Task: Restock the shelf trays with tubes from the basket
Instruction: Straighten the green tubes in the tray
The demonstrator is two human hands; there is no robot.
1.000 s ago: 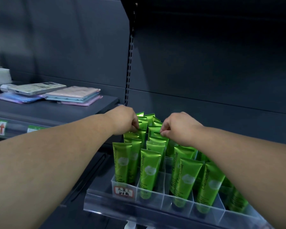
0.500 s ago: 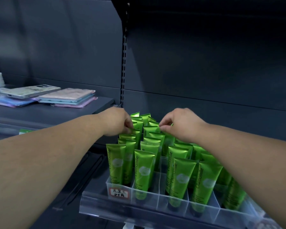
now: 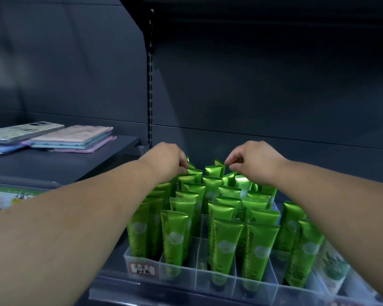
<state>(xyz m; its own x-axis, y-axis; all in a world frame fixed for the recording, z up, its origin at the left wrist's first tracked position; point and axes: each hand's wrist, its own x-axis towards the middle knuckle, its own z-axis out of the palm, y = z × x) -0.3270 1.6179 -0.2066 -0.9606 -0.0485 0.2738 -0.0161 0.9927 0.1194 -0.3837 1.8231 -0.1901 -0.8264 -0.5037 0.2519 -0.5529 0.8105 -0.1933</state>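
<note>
The green tubes [image 3: 222, 246] stand in rows in a clear tray [image 3: 254, 283] on the shelf [image 3: 111, 290]. Each tube stands up tall, with its cap down in the tray and its flat end up. The printed sides face the front.

Both hands reach to the back rows. The left hand [image 3: 166, 162] has its fingers curled on the flat top of the back-left tube [image 3: 195, 174]. The fingers hide just how they grip it. The right hand [image 3: 252, 161] pinches the top edge of the back-right tube [image 3: 219, 165] with thumb and finger.

The arms cover parts of the side rows. The tubes at the far right [image 3: 332, 268] are blurry and cut off at the edge. A small label [image 3: 143, 268] sticks on the tray front, but its words are too blurry to read. Flat packs [image 3: 75, 138] lie in a stack on the next shelf [image 3: 53, 164] to the left.
</note>
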